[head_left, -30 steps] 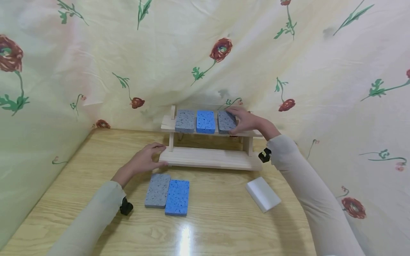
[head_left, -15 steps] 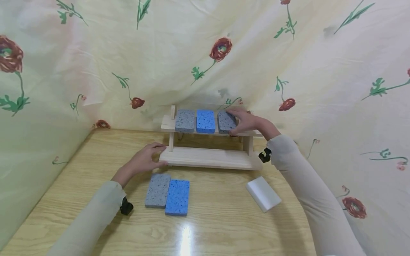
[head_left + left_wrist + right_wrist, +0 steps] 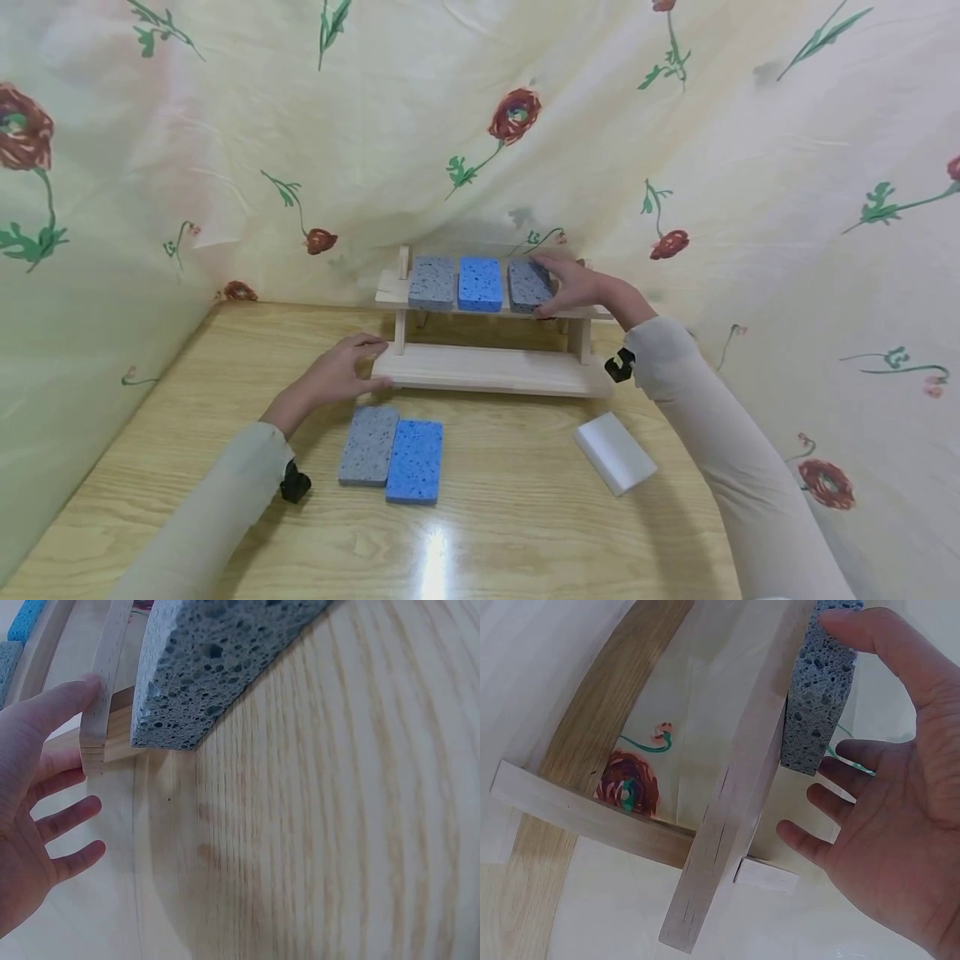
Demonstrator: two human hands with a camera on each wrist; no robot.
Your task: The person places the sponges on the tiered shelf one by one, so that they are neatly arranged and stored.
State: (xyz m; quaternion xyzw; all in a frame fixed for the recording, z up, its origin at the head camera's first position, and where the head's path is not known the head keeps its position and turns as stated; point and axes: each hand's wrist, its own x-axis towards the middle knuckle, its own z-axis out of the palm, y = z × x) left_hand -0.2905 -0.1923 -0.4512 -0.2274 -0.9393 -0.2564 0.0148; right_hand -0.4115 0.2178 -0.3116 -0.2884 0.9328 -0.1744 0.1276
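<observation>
A two-tier wooden shelf [image 3: 491,371] stands against the back cloth. On its upper tier a grey sponge [image 3: 432,283], a blue sponge [image 3: 480,283] and a second grey sponge [image 3: 527,287] lie in a row. My right hand [image 3: 581,287] holds the rightmost grey sponge between thumb and fingers; in the right wrist view that sponge [image 3: 817,697] rests along the upper board. At the lower tier's left end, my left hand [image 3: 337,375] pinches the board [image 3: 103,712] between thumb and forefinger, the other fingers spread.
On the table before the left hand lie another grey sponge [image 3: 369,446] and another blue sponge [image 3: 415,461], side by side. A white block [image 3: 615,452] lies at an angle front right of the shelf. Flower-printed cloth [image 3: 420,125] hangs behind and at both sides.
</observation>
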